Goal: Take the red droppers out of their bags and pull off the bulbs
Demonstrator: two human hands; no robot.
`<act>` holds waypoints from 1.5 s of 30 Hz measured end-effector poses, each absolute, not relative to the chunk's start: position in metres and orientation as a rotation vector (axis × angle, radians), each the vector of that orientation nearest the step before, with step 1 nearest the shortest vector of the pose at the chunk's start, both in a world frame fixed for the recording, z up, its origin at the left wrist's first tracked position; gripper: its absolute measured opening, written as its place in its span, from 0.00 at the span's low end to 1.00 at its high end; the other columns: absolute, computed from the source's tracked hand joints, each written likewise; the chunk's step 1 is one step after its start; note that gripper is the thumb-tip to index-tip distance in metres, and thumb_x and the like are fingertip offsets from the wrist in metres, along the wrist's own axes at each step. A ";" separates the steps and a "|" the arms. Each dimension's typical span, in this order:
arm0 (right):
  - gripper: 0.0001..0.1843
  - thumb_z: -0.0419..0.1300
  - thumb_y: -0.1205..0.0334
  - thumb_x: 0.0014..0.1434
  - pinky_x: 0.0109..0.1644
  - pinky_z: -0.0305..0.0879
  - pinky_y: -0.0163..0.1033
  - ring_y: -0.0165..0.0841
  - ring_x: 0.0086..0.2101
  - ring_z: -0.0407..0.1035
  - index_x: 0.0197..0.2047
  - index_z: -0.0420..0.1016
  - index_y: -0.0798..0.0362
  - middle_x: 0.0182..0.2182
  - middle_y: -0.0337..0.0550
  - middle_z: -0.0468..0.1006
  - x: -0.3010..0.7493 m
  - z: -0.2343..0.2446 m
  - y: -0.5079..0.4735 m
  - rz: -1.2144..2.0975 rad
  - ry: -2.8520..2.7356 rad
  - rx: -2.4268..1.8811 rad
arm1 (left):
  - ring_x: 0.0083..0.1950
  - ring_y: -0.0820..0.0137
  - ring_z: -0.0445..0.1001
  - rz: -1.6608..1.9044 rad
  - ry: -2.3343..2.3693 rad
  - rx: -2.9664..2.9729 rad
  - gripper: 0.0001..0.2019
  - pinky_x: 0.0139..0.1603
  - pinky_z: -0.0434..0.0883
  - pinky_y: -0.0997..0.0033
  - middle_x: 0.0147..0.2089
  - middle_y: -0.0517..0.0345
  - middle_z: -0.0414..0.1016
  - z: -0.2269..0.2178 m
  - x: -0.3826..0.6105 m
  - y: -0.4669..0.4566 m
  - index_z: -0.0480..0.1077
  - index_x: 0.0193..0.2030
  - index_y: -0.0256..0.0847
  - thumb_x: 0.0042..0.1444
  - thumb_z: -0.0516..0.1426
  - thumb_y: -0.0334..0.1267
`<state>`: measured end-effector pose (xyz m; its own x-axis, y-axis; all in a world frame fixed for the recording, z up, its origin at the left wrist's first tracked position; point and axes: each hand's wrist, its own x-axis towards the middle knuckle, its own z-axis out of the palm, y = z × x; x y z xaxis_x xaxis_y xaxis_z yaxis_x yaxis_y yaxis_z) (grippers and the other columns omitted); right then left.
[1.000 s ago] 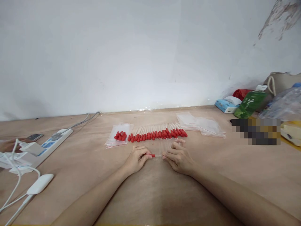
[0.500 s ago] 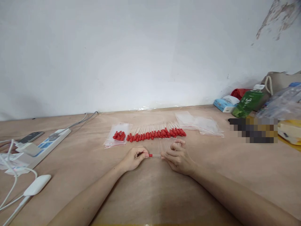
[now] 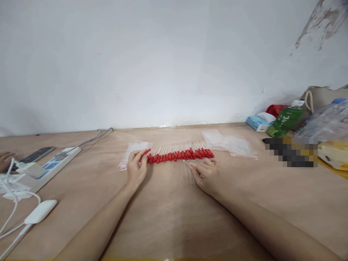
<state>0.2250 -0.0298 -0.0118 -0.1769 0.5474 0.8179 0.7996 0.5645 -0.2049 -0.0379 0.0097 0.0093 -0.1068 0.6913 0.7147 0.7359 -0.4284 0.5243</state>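
Note:
My left hand is closed at the left end of the row, with a red rubber bulb sticking out from its fingertips. It covers most of the place where loose red bulbs lay on a stack of clear zip bags. Droppers with red rubber bulbs lie side by side, their thin clear tubes pointing to the wall. My right hand has its fingers pinched at several bare clear dropper tubes lying just in front of the row; its grip on one is partly hidden.
More zip bags lie behind on the right. A power strip with white cables and a phone are on the left, beside another person's hand. A tissue pack, green bottle and blurred dark object stand or lie right.
My left hand has moved left and away from me, from the bulb-and-tube between my hands to the loose bulbs. My right hand has shifted slightly forward, onto the bare tubes.

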 end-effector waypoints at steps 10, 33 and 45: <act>0.09 0.54 0.65 0.56 0.45 0.44 0.43 0.30 0.29 0.59 0.30 0.75 0.50 0.21 0.37 0.74 0.216 -0.014 -0.025 -0.442 -1.988 -1.167 | 0.40 0.63 0.69 -0.995 -1.754 -1.989 0.08 0.44 0.62 0.63 0.37 0.55 0.74 -0.004 -0.077 0.034 0.72 0.35 0.42 0.51 0.54 0.41; 0.16 0.54 0.48 0.55 0.51 0.44 0.47 0.34 0.36 0.62 0.35 0.73 0.50 0.30 0.41 0.73 0.225 -0.009 -0.035 -0.339 -1.992 -1.265 | 0.48 0.59 0.66 -0.913 -1.558 -2.172 0.06 0.47 0.53 0.56 0.42 0.56 0.74 -0.003 -0.062 0.020 0.74 0.33 0.46 0.51 0.57 0.42; 0.12 0.51 0.55 0.58 0.49 0.47 0.45 0.33 0.38 0.64 0.39 0.73 0.48 0.34 0.41 0.72 0.244 -0.009 -0.025 -0.206 -1.638 -1.326 | 0.44 0.68 0.70 -1.638 -1.301 -2.277 0.06 0.49 0.66 0.61 0.40 0.54 0.72 0.001 -0.051 0.006 0.70 0.38 0.40 0.54 0.54 0.37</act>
<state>0.2438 -0.0254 -0.0088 0.0767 0.6533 0.7532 0.8193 0.3892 -0.4210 -0.0514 0.0055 0.0009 0.0849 0.5931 0.8007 0.6456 -0.6448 0.4092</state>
